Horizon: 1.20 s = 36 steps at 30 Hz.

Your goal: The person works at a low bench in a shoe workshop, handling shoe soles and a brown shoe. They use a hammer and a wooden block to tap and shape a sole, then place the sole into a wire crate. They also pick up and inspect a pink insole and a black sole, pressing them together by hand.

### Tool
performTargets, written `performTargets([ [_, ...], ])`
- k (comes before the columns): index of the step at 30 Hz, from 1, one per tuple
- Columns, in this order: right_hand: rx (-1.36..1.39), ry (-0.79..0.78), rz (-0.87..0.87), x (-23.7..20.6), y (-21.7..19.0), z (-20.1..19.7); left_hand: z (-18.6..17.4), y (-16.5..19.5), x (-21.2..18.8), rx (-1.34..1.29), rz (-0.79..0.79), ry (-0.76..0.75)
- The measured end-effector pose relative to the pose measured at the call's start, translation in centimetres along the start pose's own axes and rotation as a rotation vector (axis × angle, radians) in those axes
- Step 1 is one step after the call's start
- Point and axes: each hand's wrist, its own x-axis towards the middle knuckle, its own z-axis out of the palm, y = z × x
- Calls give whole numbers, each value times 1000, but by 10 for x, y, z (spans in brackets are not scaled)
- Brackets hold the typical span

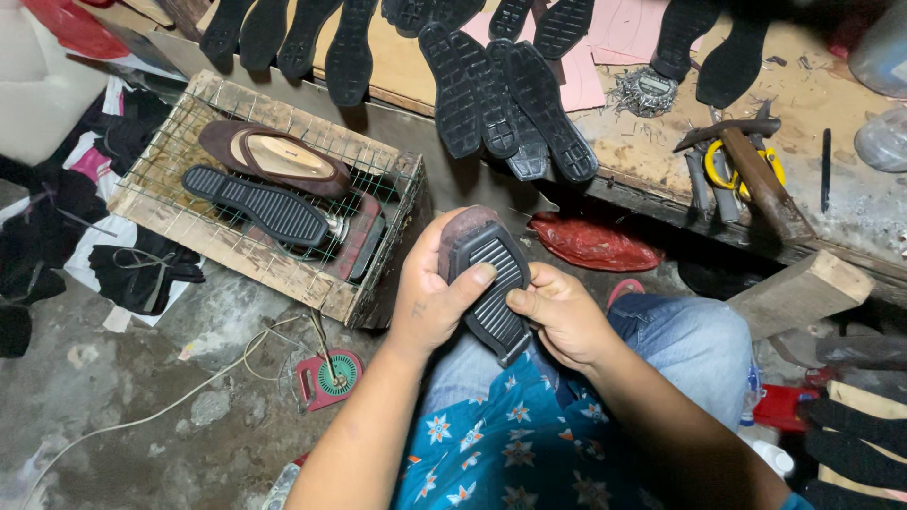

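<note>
Both my hands hold a shoe sole-up over my lap. Its black ribbed sole faces me and a brown upper shows at the toe. My left hand wraps the shoe's left side with the thumb pressed on the sole. My right hand grips the right edge near the heel, thumb on the sole's rim. A wire-topped wooden crate to the left carries a brown shoe and a black sole.
A workbench edge runs across the top with several black soles, a hammer, yellow-handled pliers and a pile of nails. A red bag, a wood block and a small red device lie on the floor.
</note>
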Motion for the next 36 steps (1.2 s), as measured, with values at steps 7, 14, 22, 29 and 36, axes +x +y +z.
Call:
performTargets([
  [7, 24, -16, 8, 2, -2, 3, -2, -1, 1, 24, 13, -5],
  [14, 15, -4, 9, 3, -2, 4, -4, -2, 1, 14, -3, 6],
  [22, 16, 30, 14, 2, -4, 9, -3, 2, 1, 36, -19, 28],
  [29, 27, 57, 19, 1, -4, 13, 1, 13, 0, 196, -23, 75],
  [36, -29, 58, 42, 2, -6, 17, 3, 20, 0, 294, -29, 127],
])
